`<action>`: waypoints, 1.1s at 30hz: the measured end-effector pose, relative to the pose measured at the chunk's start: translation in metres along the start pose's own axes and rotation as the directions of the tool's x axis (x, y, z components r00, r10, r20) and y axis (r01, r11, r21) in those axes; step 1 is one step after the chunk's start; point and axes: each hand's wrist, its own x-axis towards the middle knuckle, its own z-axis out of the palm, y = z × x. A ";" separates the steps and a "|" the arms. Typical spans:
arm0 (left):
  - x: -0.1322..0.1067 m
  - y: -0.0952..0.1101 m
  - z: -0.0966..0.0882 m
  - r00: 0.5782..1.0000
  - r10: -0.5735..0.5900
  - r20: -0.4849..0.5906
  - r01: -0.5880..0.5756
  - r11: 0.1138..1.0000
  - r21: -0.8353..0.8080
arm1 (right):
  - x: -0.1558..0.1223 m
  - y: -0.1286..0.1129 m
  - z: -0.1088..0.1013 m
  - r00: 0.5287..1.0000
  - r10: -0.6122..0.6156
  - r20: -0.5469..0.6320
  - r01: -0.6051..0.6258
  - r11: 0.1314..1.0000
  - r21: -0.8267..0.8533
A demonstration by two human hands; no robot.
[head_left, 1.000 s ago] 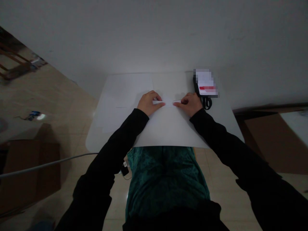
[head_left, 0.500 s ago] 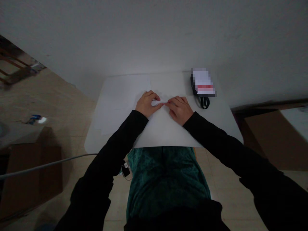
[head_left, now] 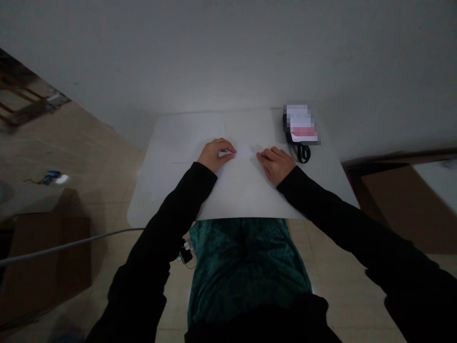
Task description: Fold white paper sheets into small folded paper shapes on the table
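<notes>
Over the middle of the white table, a small piece of white paper (head_left: 244, 151) stretches between my two hands. My left hand (head_left: 216, 153) pinches its left end between thumb and fingers. The fingertips of my right hand (head_left: 276, 163) are pressed together at the paper's right edge; how much of it they hold is hard to see. White on white, the paper's outline and any folds are faint. Larger sheets of white paper (head_left: 185, 133) lie flat to the left, beyond and beside my left hand.
A black pouch-like item with a strap loop (head_left: 303, 153), its top blurred out, rests at the table's (head_left: 250, 202) back right. A wall (head_left: 228, 57) rises behind the table. Cardboard boxes (head_left: 46, 257) stand at left, and a grey cable (head_left: 71, 246) runs in there.
My hands have moved apart, the right one mostly, to the right and slightly nearer me. More of the paper's white surface shows between them.
</notes>
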 end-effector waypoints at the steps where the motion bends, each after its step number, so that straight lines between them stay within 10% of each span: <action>1: 0.000 -0.002 -0.003 1.000 0.009 0.020 -0.009 1.000 -0.016 | -0.001 0.000 -0.001 1.000 -0.001 0.009 0.001 1.000 -0.014; 10: -0.008 -0.010 -0.025 0.980 0.063 0.187 -0.073 0.996 0.049 | 0.001 -0.004 -0.010 0.997 0.017 0.069 -0.015 0.999 -0.033; 16: -0.001 0.013 0.001 0.971 -0.235 -0.034 0.236 0.939 0.251 | 0.003 -0.009 -0.007 0.996 0.087 0.020 -0.088 0.995 0.039; 22: 0.007 0.020 0.004 0.931 -0.364 0.013 0.344 0.890 0.298 | 0.009 -0.005 0.006 0.979 0.188 -0.079 -0.162 0.952 0.260; 29: 0.005 0.007 0.007 0.985 -0.168 -0.034 0.165 0.982 -0.089 | 0.030 0.008 0.014 0.890 0.454 -0.042 -0.299 0.651 0.698; 33: 0.007 0.019 0.003 0.940 -0.195 -0.279 0.130 0.964 -0.233 | 0.047 0.008 0.012 0.870 0.488 0.078 -0.305 0.408 0.861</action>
